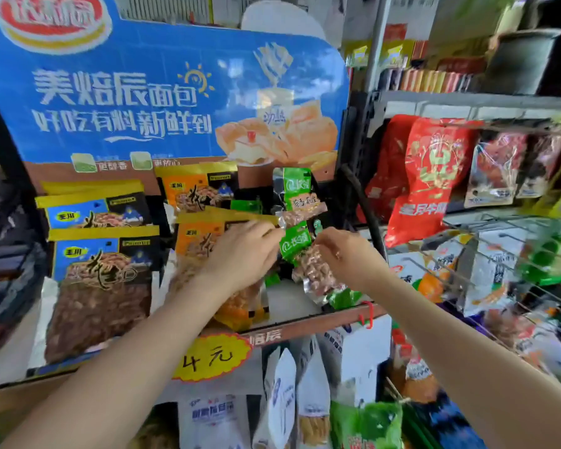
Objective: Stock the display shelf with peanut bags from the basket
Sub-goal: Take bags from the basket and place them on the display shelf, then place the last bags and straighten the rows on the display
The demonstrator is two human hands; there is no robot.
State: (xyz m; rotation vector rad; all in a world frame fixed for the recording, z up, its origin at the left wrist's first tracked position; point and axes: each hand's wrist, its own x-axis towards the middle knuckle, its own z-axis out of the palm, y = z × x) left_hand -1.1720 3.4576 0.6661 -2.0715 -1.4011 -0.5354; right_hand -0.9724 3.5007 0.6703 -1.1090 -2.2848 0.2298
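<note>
A small green-topped peanut bag (300, 254) is held over the right end of the cardboard display shelf (305, 325). My left hand (243, 254) pinches its top left corner and my right hand (347, 254) grips its right side. Another green peanut bag (297, 196) stands upright behind it against the blue backboard (143, 92). Orange peanut bags (198, 189) fill the middle of the shelf, partly hidden by my left hand. Blue peanut bags (101, 254) stand at the left. The basket is out of view.
A yellow price tag (211, 356) hangs on the shelf's front edge. White snack bags (289, 400) sit on the tier below. To the right stand a metal rack with red packets (431, 176) and a wire basket of snacks (499, 270).
</note>
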